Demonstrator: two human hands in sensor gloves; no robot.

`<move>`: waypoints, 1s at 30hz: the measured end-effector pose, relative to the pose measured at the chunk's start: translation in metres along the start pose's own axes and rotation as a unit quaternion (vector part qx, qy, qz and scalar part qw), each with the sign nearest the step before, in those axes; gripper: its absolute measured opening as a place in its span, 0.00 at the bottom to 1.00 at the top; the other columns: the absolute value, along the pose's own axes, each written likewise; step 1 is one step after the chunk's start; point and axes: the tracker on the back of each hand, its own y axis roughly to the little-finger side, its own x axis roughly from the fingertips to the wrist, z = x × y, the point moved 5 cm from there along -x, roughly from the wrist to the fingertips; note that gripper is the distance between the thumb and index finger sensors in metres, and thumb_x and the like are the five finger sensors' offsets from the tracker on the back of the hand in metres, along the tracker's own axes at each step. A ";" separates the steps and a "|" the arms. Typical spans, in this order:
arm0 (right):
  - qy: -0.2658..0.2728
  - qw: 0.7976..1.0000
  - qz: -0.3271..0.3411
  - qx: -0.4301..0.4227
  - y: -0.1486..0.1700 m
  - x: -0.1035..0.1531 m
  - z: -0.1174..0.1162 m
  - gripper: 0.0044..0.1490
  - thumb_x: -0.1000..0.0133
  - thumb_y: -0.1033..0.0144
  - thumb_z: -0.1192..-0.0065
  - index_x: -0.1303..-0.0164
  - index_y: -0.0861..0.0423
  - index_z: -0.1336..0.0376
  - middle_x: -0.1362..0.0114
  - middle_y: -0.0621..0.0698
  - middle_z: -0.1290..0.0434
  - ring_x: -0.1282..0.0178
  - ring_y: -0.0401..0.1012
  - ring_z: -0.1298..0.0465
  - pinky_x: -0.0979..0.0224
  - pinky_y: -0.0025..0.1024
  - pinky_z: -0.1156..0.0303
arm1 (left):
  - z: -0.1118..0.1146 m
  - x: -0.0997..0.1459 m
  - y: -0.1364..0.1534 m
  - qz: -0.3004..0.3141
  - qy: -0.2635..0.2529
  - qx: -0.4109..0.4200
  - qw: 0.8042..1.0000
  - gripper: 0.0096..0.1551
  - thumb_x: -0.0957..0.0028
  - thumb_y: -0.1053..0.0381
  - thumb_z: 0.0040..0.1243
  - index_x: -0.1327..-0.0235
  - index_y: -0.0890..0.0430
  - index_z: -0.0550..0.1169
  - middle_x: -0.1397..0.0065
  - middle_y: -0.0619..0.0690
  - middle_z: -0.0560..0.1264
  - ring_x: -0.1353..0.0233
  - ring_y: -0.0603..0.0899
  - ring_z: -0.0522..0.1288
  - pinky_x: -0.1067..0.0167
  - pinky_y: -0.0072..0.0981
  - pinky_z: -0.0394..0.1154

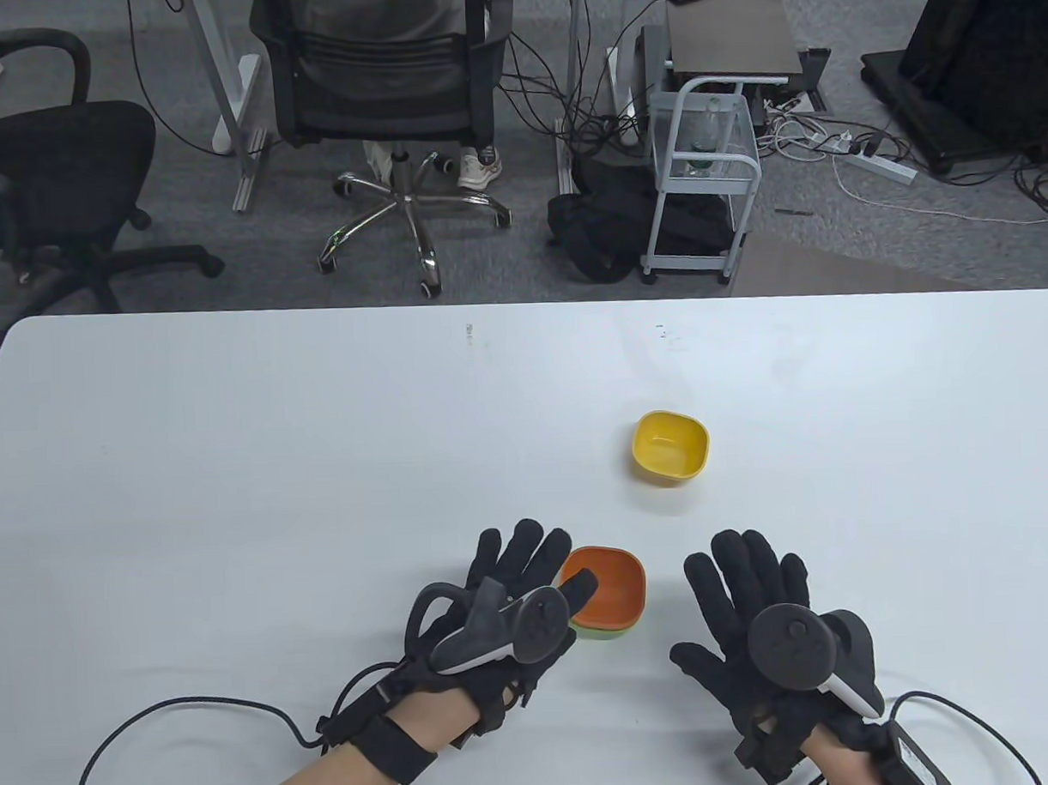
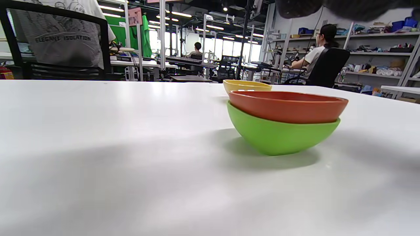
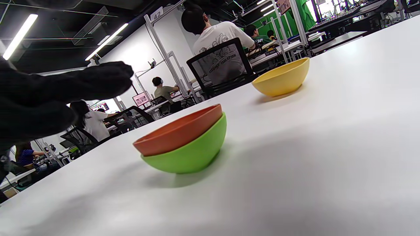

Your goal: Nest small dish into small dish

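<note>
Left hand (image 1: 497,617) beside nested dishes (image 1: 608,591)

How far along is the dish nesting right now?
Done: the orange dish sits nested in the green dish. In hand: nothing; the left hand and right hand hold no dish. Left, perhaps: the yellow dish stands apart, alone.

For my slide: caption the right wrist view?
Orange dish nested in green dish; yellow dish apart behind.

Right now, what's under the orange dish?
The orange dish sits nested in a green dish, which rests on the white table. The green dish's inside is covered, so anything between them can't be seen.
</note>
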 end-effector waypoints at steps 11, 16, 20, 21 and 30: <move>-0.006 1.000 0.003 0.006 -0.006 0.002 -0.005 0.54 0.61 0.33 0.46 0.34 0.32 0.70 0.21 0.43 0.79 0.18 0.53 0.76 0.26 0.63 0.82 | 0.016 0.045 0.033 -0.010 0.016 0.007 1.000 0.42 0.63 0.26 0.48 0.35 0.20 0.48 0.16 0.31 0.39 0.13 0.52 0.33 0.21 0.56 0.33; -0.017 1.000 -0.003 0.014 -0.006 0.001 -0.010 0.54 0.61 0.33 0.47 0.34 0.31 0.71 0.22 0.43 0.79 0.18 0.53 0.76 0.26 0.63 0.82 | 0.026 0.051 0.040 -0.021 0.008 -0.002 1.000 0.43 0.63 0.25 0.48 0.37 0.17 0.43 0.18 0.29 0.32 0.14 0.50 0.28 0.22 0.58 0.30; -0.022 1.000 -0.005 0.012 -0.006 0.001 -0.013 0.54 0.60 0.33 0.47 0.34 0.31 0.71 0.22 0.43 0.79 0.18 0.53 0.77 0.26 0.63 0.82 | 0.029 0.056 0.034 -0.010 0.014 -0.009 1.000 0.45 0.64 0.22 0.46 0.39 0.15 0.39 0.19 0.28 0.29 0.15 0.50 0.26 0.23 0.58 0.29; -0.022 1.000 -0.005 0.015 -0.007 0.001 -0.013 0.54 0.61 0.33 0.47 0.34 0.31 0.71 0.22 0.43 0.79 0.18 0.53 0.77 0.26 0.63 0.82 | 0.028 0.056 0.034 -0.010 0.015 -0.002 1.000 0.45 0.64 0.22 0.46 0.40 0.15 0.38 0.19 0.28 0.29 0.15 0.49 0.26 0.23 0.58 0.29; -0.018 0.997 -0.006 0.073 -0.015 -0.020 -0.014 0.53 0.60 0.36 0.43 0.33 0.31 0.67 0.21 0.41 0.79 0.17 0.52 0.77 0.26 0.62 0.84 | 0.025 0.055 0.026 0.007 0.014 0.025 1.000 0.44 0.64 0.22 0.46 0.42 0.12 0.38 0.19 0.28 0.29 0.15 0.49 0.26 0.23 0.58 0.29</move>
